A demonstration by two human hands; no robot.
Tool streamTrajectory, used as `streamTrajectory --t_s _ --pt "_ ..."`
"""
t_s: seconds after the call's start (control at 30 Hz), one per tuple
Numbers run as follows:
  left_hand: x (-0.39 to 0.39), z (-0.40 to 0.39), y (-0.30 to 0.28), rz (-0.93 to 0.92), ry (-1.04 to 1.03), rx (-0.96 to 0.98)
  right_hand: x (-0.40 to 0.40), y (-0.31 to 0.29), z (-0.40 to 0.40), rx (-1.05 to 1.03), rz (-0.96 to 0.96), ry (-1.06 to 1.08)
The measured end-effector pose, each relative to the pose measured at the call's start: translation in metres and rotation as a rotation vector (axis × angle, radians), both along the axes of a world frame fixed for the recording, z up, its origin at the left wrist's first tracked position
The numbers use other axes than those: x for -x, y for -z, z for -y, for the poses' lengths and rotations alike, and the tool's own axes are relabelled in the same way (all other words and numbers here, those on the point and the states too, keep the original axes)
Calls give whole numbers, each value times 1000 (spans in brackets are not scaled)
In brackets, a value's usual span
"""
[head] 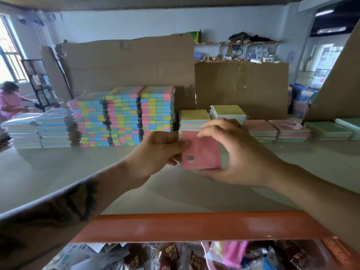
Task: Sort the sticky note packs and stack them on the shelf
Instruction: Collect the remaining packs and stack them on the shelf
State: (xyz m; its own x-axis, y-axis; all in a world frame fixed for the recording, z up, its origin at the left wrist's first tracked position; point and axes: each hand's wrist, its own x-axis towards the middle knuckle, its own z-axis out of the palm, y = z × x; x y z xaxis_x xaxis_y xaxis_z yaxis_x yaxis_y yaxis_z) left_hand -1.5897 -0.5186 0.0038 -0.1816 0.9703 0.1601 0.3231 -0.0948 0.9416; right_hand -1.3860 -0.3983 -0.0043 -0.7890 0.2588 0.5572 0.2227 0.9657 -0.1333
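Here, a pink sticky note pack (201,151) is gripped by both hands — left hand (157,152) at its left edge, right hand (233,152) pinching top and bottom — above the shelf (58,172), before stacked packs (124,115).

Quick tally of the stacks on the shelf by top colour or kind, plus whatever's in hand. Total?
Multicolour strip-pack stacks: 3
White/blue-topped stacks: 2
Yellow-topped stacks: 2
Pink-topped stacks: 2
Green-topped stacks: 2, the far right one cut off by the frame edge
Pink pack held between left hand and right hand: 1
Total: 11 stacks and 1 pack in hand
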Motion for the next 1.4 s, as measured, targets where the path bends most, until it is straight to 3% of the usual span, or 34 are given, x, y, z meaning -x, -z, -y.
streamTrajectory --t_s 0.13,0.3,0.43,0.6,0.67,1.0,1.4 --pt "-4 -5 -2 43 -27 31 -3 -1 0 54 -36 -23" --pt "-23 -18 -5 -165 73 -17 -26 -5 -8 188 -60 -51" --pt "-51 -27 -10 -261 234 49 -67 -16 -28 170 -48 -28" --pt "-111 -53 -8 -992 183 228 -132 -31 -84 347 19 -1" --pt "-139 -70 -5 -1106 146 212 -155 -38 -114 395 59 38" --pt "-192 -128 25 -1116 -115 303 -170 -47 -228 409 171 141" --pt "-193 -125 32 -1061 -230 305 -166 -23 -239 520 234 143"
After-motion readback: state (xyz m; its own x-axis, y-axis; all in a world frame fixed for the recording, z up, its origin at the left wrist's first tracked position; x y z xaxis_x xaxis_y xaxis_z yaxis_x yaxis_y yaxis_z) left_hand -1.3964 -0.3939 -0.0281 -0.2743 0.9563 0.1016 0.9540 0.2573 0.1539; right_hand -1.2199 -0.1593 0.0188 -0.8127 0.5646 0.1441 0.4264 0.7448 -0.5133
